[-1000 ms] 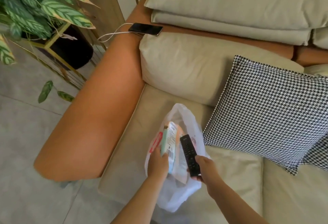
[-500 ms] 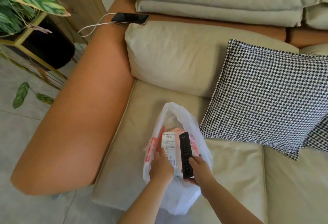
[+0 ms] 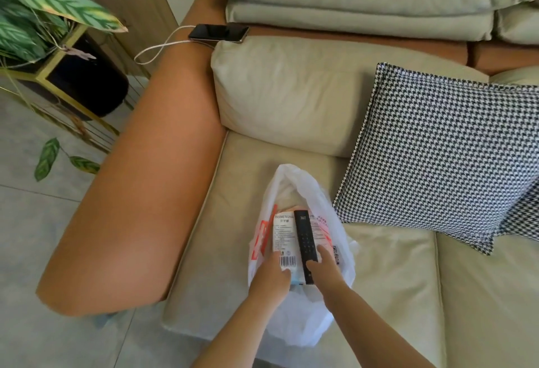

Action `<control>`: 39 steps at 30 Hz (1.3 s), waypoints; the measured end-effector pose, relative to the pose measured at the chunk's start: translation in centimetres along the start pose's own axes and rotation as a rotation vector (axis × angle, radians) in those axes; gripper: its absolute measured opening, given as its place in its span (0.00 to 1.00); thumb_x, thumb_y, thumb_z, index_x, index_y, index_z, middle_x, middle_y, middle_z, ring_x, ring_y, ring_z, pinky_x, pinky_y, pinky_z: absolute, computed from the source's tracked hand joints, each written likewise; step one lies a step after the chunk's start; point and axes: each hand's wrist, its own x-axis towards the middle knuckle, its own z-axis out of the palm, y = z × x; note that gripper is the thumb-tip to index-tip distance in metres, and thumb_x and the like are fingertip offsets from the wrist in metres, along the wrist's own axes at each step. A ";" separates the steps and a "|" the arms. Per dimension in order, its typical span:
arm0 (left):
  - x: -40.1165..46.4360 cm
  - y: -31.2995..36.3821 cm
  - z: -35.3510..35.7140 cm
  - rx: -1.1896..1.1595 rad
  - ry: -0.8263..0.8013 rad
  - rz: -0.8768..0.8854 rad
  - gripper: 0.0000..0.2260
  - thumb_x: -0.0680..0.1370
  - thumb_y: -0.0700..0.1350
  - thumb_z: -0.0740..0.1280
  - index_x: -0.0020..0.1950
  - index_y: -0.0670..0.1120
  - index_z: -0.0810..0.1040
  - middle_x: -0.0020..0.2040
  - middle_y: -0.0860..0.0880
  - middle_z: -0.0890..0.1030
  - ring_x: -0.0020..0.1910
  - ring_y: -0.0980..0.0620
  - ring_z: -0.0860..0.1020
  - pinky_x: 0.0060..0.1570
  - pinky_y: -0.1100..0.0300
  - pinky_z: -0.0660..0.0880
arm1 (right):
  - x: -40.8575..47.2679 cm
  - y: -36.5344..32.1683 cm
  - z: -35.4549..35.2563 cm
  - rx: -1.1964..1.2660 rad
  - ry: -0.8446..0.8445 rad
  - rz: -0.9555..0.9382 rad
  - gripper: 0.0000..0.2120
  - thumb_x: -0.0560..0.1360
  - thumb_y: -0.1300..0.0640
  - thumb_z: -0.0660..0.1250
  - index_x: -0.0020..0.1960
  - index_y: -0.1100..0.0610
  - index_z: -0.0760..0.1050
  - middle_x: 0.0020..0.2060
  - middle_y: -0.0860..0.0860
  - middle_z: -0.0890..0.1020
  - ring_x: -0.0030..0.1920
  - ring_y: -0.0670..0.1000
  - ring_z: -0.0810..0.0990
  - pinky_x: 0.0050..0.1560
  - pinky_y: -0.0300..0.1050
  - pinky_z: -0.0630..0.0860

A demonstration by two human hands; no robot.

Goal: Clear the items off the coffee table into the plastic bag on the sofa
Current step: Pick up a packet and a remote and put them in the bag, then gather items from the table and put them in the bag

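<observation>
Head view, near to far. I see both forearms reaching forward into the mouth of the white plastic bag, which stands on the beige seat cushion of the sofa. My left hand grips the near end of a white packet with a printed label and barcode, fingers curled round its lower edge; the packet extends away from that grip, flat inside the bag. My right hand pinches the near end of a black remote control between thumb and fingers; the remote runs forward from the grip, lying on the packet, just right of its label, with its far end inside the bag's opening. The two hands are just beside each other, apart. Beyond the grip, the bag's far rim rises against the seat. To the right of the grip and farther off leans a houndstooth cushion. Farther left runs the orange armrest; at its far end lies a dark phone with a white cable. A potted plant stands far left.
</observation>
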 end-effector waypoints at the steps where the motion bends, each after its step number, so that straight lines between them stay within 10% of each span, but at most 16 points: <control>1: -0.4 0.1 -0.3 0.027 0.004 0.005 0.22 0.82 0.44 0.56 0.75 0.52 0.57 0.70 0.52 0.69 0.65 0.55 0.71 0.41 0.76 0.69 | -0.2 0.0 -0.2 -0.024 0.010 -0.018 0.16 0.78 0.68 0.54 0.63 0.58 0.68 0.47 0.50 0.70 0.51 0.51 0.69 0.54 0.45 0.71; 5: -2.1 0.9 -1.3 0.080 -0.025 0.015 0.22 0.82 0.43 0.55 0.75 0.50 0.58 0.72 0.50 0.68 0.68 0.51 0.70 0.54 0.65 0.70 | -0.7 0.4 -0.3 -0.109 -0.009 -0.018 0.19 0.77 0.67 0.55 0.67 0.58 0.67 0.52 0.54 0.75 0.49 0.52 0.73 0.42 0.41 0.75; 10: -5.2 2.3 -2.8 0.177 -0.062 0.045 0.17 0.81 0.45 0.55 0.71 0.47 0.66 0.70 0.48 0.70 0.65 0.49 0.72 0.60 0.57 0.74 | -3.3 0.2 -0.9 -0.359 -0.011 -0.114 0.04 0.74 0.62 0.59 0.44 0.55 0.71 0.35 0.48 0.75 0.40 0.51 0.74 0.46 0.48 0.75; 21: -14.8 3.3 -5.8 0.227 0.011 0.085 0.13 0.81 0.51 0.56 0.62 0.50 0.73 0.60 0.48 0.78 0.56 0.49 0.78 0.56 0.54 0.76 | -11.9 -2.6 -2.1 -0.959 -0.116 -0.413 0.17 0.79 0.58 0.55 0.66 0.57 0.70 0.62 0.53 0.77 0.61 0.53 0.75 0.60 0.42 0.72; 39: -33.6 -1.0 1.9 -0.022 0.447 -0.349 0.16 0.80 0.54 0.57 0.61 0.49 0.77 0.61 0.47 0.78 0.61 0.46 0.76 0.59 0.57 0.73 | -23.5 0.0 -1.5 -1.607 -0.477 -1.052 0.13 0.80 0.54 0.54 0.57 0.56 0.74 0.53 0.56 0.79 0.54 0.55 0.78 0.47 0.45 0.70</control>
